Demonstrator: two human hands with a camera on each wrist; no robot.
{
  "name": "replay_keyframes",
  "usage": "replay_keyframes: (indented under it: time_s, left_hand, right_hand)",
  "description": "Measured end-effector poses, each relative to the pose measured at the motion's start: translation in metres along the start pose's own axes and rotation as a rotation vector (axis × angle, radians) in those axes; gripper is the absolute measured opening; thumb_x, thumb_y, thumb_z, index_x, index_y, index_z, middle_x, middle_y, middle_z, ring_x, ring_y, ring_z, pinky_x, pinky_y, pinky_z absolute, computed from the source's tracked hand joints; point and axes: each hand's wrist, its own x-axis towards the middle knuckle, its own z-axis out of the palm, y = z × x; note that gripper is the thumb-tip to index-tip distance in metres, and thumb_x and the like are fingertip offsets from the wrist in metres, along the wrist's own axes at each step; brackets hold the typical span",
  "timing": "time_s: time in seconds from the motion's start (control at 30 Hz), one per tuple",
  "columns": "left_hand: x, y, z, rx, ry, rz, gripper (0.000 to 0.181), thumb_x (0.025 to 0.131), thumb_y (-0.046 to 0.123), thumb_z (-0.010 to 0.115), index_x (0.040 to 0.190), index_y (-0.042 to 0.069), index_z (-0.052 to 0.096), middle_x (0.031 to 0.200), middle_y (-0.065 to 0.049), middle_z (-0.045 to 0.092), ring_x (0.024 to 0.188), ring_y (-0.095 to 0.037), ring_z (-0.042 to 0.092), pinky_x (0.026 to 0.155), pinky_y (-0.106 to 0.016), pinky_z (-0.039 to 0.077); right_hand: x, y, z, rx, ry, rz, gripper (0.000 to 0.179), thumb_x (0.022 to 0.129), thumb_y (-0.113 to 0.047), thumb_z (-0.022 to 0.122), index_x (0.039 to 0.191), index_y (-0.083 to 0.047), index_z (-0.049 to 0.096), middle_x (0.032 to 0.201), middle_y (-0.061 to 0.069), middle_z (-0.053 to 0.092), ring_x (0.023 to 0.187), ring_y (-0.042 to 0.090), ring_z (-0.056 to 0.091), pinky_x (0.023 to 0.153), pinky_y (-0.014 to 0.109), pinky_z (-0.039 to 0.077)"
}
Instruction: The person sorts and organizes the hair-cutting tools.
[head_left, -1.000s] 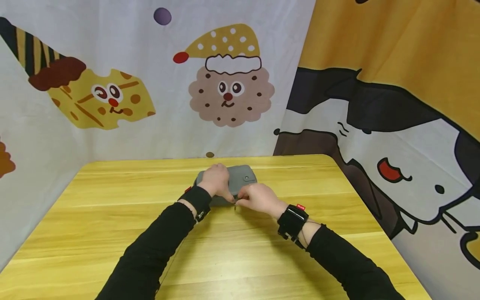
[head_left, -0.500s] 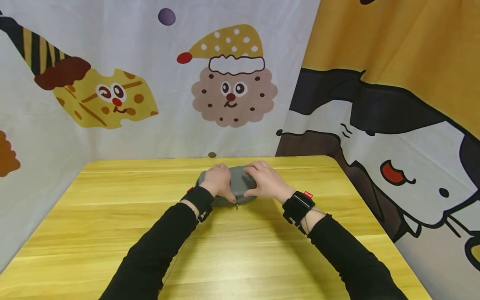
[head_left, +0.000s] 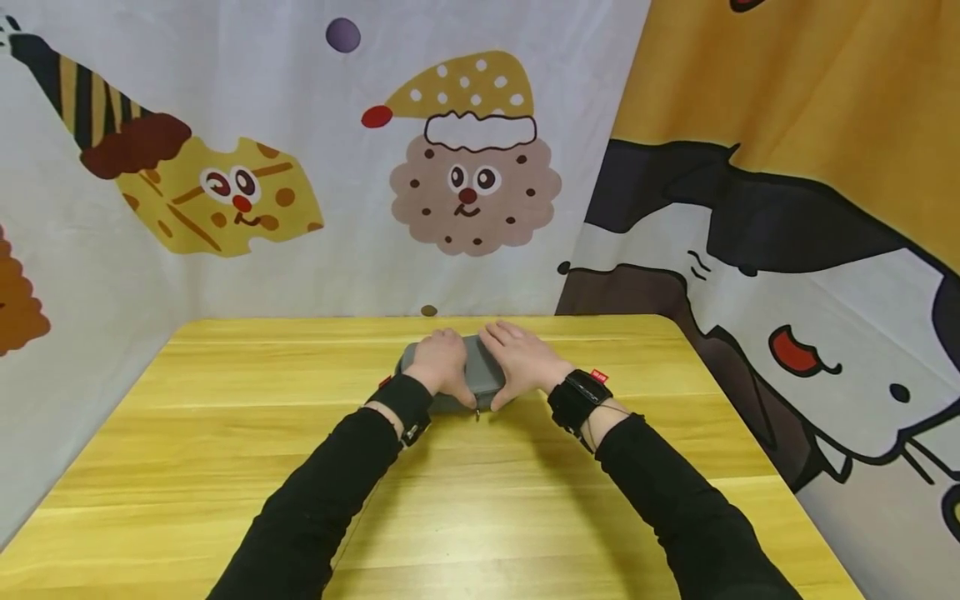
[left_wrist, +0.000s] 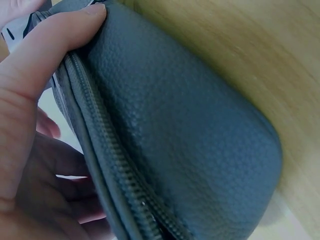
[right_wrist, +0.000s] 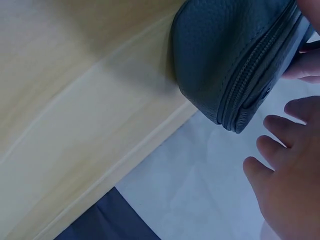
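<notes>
A grey grained zip pouch (head_left: 482, 365) lies near the back of the table between my two hands. My left hand (head_left: 441, 363) grips its left part, thumb against the front by the zip and fingers over the top. In the left wrist view the zipper (left_wrist: 110, 135) runs along the pouch's edge. A small metal zipper pull (head_left: 477, 414) hangs at the front between the thumbs. My right hand (head_left: 523, 363) spreads over the right end, fingers extended and thumb pointing down the front. The right wrist view shows its fingers (right_wrist: 280, 150) loosely apart, beside the pouch's edge.
The pouch rests on a wood-grain table (head_left: 480, 517). Behind the table's back edge hangs a white curtain (head_left: 300, 75) with cartoon prints, and an orange curtain section (head_left: 787, 83) is at the right. Both wrists wear black straps with cameras.
My right hand has let go of the zipper pull, moved up over the pouch's right end and spread its fingers. The left hand keeps its grip; the head view has shifted slightly.
</notes>
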Motion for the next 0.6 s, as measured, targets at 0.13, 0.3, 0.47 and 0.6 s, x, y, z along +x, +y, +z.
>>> replay_keyframes:
  time_s: [0.13, 0.3, 0.47, 0.6]
  left_hand:
    - [0.0, 0.0, -0.001, 0.0, -0.004, -0.002, 0.109, 0.065, 0.07, 0.08, 0.142, 0.0, 0.049, 0.141, -0.024, 0.046, 0.126, -0.037, 0.048, 0.099, -0.043, 0.049]
    - [-0.003, 0.0, -0.003, -0.005, 0.001, 0.008, 0.11, 0.065, 0.07, 0.08, 0.143, 0.0, 0.048, 0.14, -0.024, 0.047, 0.125, -0.037, 0.048, 0.099, -0.043, 0.048]
    - [-0.002, 0.0, -0.003, -0.005, 0.004, 0.004, 0.111, 0.064, 0.07, 0.08, 0.143, -0.001, 0.048, 0.14, -0.024, 0.047, 0.125, -0.037, 0.048, 0.099, -0.043, 0.048]
    - [-0.002, -0.001, -0.003, -0.007, 0.004, 0.007, 0.111, 0.064, 0.07, 0.08, 0.144, -0.001, 0.047, 0.141, -0.024, 0.046, 0.126, -0.037, 0.048, 0.101, -0.044, 0.046]
  right_hand:
    - [0.006, -0.001, -0.001, -0.001, -0.034, -0.004, 0.125, 0.068, -0.06, 0.085, 0.157, -0.003, 0.02, 0.161, 0.021, 0.018, 0.149, 0.037, 0.014, 0.121, 0.045, 0.015]
    - [0.014, 0.0, 0.001, -0.023, -0.076, 0.003, 0.127, 0.067, -0.062, 0.084, 0.158, -0.004, 0.017, 0.162, 0.019, 0.017, 0.149, 0.036, 0.012, 0.121, 0.045, 0.013]
    - [0.022, 0.001, 0.001, -0.046, -0.144, 0.014, 0.131, 0.067, -0.066, 0.082, 0.159, -0.005, 0.011, 0.164, 0.016, 0.011, 0.15, 0.033, 0.008, 0.121, 0.046, 0.011]
    - [0.026, 0.0, -0.001, -0.045, -0.191, 0.025, 0.133, 0.066, -0.067, 0.082, 0.159, -0.005, 0.01, 0.164, 0.015, 0.008, 0.151, 0.031, 0.007, 0.121, 0.047, 0.012]
